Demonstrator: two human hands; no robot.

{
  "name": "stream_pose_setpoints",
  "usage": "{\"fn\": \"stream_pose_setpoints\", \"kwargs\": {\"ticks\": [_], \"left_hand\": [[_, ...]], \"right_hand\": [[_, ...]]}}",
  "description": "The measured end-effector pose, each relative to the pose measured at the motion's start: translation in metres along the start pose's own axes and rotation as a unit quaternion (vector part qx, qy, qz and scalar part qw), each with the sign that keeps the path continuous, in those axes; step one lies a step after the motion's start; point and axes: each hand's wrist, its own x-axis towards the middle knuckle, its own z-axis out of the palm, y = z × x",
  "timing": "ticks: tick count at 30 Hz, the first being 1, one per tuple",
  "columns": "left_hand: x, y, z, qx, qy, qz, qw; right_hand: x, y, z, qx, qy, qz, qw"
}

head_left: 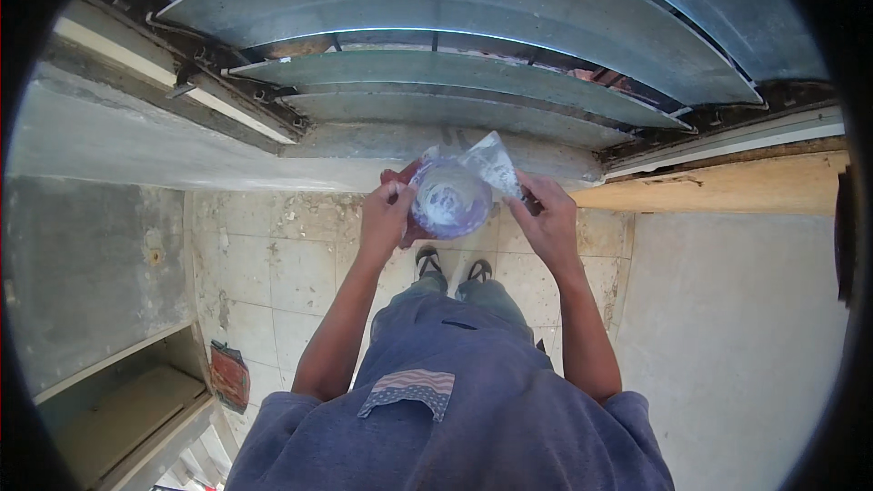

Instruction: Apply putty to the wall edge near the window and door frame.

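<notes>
In front of my body, my left hand (386,216) grips the left rim of a round, see-through purplish tub (473,216). White, paste-like stuff is smeared over its inside. A dark red cloth or wrapper (415,235) is pinched in the same hand, against the tub's left side. Over the tub's upper right edge stands a thin, pointed sheet (492,162), pale and streaked with white. Its lower right corner is pinched between the thumb and fingers of my right hand (551,215). I cannot tell whether the sheet touches the tub.
Ahead is a louvre window with wide, tilted glass slats (436,0) above a grey sill (546,156). Stained tiles (245,264) cover the floor, where my sandalled feet (429,261) stand. To the left are an open-fronted cabinet (118,418) and a reddish flat piece (229,375).
</notes>
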Motion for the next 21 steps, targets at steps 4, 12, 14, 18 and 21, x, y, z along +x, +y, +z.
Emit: {"fn": "stream_pose_setpoints", "kwargs": {"ticks": [4, 12, 14, 18, 21], "left_hand": [[0.01, -0.01, 0.02, -0.049, 0.006, 0.004, 0.999], [0.022, -0.034, 0.054, -0.231, 0.046, -0.051, 0.97], [0.016, -0.037, 0.06, -0.265, 0.084, -0.018, 0.96], [-0.005, -0.055, 0.059, -0.309, 0.106, -0.02, 0.945], [-0.022, -0.047, 0.064, -0.324, 0.118, -0.008, 0.939]], "right_hand": [[-0.014, -0.009, -0.011, 0.057, 0.026, 0.073, 0.995], [-0.041, 0.021, -0.022, 0.17, 0.017, 0.181, 0.968], [-0.04, 0.026, -0.027, 0.164, 0.011, 0.164, 0.973], [-0.035, 0.022, -0.034, 0.101, -0.019, 0.115, 0.988], [-0.022, 0.019, -0.033, -0.005, -0.065, 0.03, 0.997]]}}
